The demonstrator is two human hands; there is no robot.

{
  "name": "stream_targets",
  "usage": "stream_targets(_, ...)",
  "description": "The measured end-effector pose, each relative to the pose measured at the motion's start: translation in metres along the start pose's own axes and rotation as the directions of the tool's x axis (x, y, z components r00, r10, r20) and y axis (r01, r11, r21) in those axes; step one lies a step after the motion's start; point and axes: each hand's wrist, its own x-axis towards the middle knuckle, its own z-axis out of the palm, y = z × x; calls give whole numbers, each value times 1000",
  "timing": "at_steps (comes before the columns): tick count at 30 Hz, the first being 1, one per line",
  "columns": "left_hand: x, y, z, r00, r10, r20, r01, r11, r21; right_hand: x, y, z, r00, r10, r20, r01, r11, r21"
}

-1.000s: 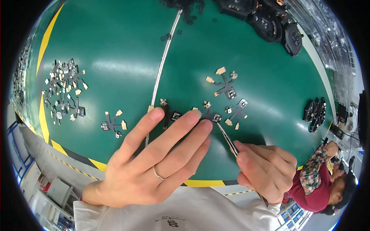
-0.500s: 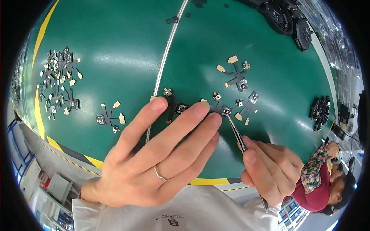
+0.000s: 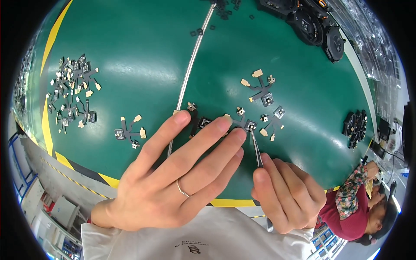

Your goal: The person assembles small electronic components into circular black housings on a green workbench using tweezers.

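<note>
My left hand (image 3: 169, 188) lies palm down with its fingers stretched out, their tips on small black flexible circuits. One flexible circuit (image 3: 250, 125) shows its square end just beyond my fingertips, the rest partly covered. Another dark circuit (image 3: 203, 122) peeks out between the fingers. In my right hand (image 3: 289, 193) is a pair of metal tweezers (image 3: 257, 149), whose tips touch the square end of the first circuit. To the right rest two branched circuits, a larger one (image 3: 261, 89) with tan tabs and a smaller one (image 3: 274, 119).
Another branched circuit (image 3: 125, 132) lies left of my left hand, and a heap of them (image 3: 71, 89) farther left. A pale strip (image 3: 190, 65) crosses the green table (image 3: 130, 39). Black round housings (image 3: 305, 26) stand far right, dark parts (image 3: 355, 129) nearer. A person (image 3: 353, 212) sits at right.
My right hand has shifted left and turned the tweezers steeper, their tips still at the circuit's square end. My left hand stays on the circuits. The whole view has shifted slightly.
</note>
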Motion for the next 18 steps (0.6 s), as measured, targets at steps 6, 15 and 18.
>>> stream_targets(6, 1, -1, -3, 1000, -6, 17, 6, 1000, 6, -3, -1, -5, 997, 77, 4, -77, 992, 102)
stream_targets(15, -3, 0, -6, 999, 22, -37, -21, 999, 25, 25, 36, -1, 610, 786, 98, -486, 274, 830)
stream_targets(18, -6, 1, -2, 989, 31, -146, -33, 999, -11, 45, 57, 13, 579, 810, 99, -514, 267, 815)
